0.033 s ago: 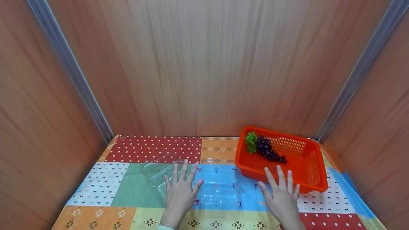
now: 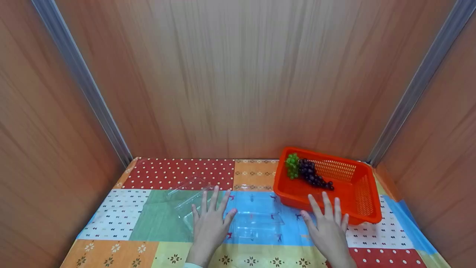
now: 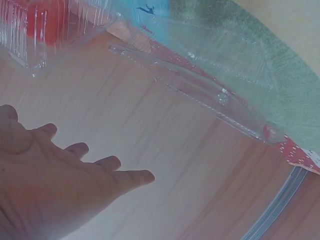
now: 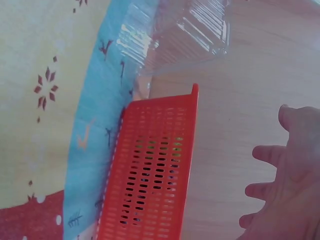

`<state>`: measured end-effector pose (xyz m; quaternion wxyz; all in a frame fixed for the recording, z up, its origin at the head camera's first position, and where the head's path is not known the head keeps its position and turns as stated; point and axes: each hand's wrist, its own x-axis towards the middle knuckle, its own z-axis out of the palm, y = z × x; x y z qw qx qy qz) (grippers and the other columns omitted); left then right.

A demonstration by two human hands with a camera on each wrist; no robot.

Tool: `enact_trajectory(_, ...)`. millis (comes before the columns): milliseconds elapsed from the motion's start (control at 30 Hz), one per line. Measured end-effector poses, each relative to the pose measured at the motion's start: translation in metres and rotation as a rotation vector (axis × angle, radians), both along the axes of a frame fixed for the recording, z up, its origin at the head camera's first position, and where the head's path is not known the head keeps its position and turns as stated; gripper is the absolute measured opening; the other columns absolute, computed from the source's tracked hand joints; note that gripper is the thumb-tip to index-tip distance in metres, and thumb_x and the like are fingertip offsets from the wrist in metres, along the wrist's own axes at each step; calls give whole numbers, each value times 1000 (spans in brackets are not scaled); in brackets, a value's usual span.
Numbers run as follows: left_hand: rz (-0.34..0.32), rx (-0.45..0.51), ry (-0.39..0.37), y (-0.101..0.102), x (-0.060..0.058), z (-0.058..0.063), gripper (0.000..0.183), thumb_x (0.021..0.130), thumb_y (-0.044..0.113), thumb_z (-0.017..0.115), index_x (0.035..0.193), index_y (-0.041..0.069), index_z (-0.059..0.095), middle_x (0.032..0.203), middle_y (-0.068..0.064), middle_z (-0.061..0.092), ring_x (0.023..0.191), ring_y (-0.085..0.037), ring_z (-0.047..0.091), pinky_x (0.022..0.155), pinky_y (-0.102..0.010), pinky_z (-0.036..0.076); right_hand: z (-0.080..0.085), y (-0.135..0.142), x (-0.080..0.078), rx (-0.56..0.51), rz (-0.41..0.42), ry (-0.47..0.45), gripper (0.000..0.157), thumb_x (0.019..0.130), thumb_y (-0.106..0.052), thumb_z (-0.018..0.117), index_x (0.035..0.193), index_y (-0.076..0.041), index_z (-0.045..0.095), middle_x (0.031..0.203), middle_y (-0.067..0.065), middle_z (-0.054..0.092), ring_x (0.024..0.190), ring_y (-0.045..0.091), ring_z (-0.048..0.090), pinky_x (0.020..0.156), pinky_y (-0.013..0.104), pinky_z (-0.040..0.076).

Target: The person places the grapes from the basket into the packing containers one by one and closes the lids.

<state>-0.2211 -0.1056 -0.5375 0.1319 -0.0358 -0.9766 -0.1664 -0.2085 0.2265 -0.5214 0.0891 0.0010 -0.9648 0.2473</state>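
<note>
We see poses unchanged: left hand point(image 2: 210, 227) and right hand point(image 2: 329, 234), fingers spread apart; ribbed clear plastic container point(image 2: 257, 227) between, perforated orange-red basket point(image 2: 347, 191) beyond the right.

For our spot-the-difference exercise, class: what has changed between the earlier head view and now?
Nothing has visibly changed. The left hand and right hand stay spread, gripping nothing; the green grapes and dark grapes still lie in the red basket, and the clear containers stay put.

No legible text or labels.
</note>
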Motion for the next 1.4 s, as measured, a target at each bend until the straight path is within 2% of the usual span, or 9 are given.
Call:
enact_trajectory(133,-4,38,1,-1,1,-2,64,98,66,37,153,33,38,163,-5,26,149,-39,17,112,-70,11,6,2,-9,-34,12,42,70,99,-65,38,155,-22,36,164,18,14,148,48,-1,106,78,2)
enact_trajectory(233,10,109,8,0,1,-4,56,98,58,49,143,25,53,150,-7,44,138,-35,38,111,-62,28,12,7,-20,-116,15,94,69,101,-60,41,152,-14,41,160,20,23,146,47,12,106,76,16)
enact_trajectory(333,41,233,-28,2,1,-3,38,96,49,60,121,21,64,122,-2,57,113,-24,53,95,-47,45,18,13,-34,-250,17,133,66,102,-56,41,147,-8,46,153,20,35,141,44,29,105,70,29)
enact_trajectory(433,55,400,-117,5,3,-4,21,96,40,65,101,21,62,95,3,56,87,-16,53,73,-35,47,26,21,-49,-444,6,114,62,103,-53,42,142,-6,52,143,18,49,132,36,44,107,57,37)
enact_trajectory(567,53,561,-244,9,8,-9,17,97,33,66,93,20,55,77,2,53,66,-14,53,56,-28,43,38,29,-68,-734,-24,10,55,104,-49,43,129,-2,59,118,16,65,105,25,63,94,38,51)
enact_trajectory(700,23,660,-293,9,14,-16,17,96,26,67,92,17,53,76,1,55,64,-15,51,55,-26,41,48,38,-90,-1078,-13,-151,48,105,-43,46,117,1,62,93,9,68,78,19,63,74,28,56)
enact_trajectory(900,-51,766,-315,5,25,-24,17,90,18,73,84,11,58,74,1,57,66,-15,51,55,-25,41,50,61,-125,-1447,-52,-419,36,105,-35,49,98,-7,70,84,2,67,72,17,58,67,24,51)
enact_trajectory(1167,-23,875,-474,3,35,-43,17,85,10,75,88,8,58,69,-1,61,62,-14,55,55,-28,45,43,71,-160,-1484,-91,-634,27,102,-29,57,94,-8,73,85,4,70,73,15,62,76,23,55)
enact_trajectory(1400,0,910,-490,9,43,-54,26,82,12,79,90,7,55,67,-1,64,61,-16,58,55,-28,43,48,58,-188,-1423,-76,-700,21,102,-25,58,104,-7,70,88,4,72,71,15,63,72,23,54)
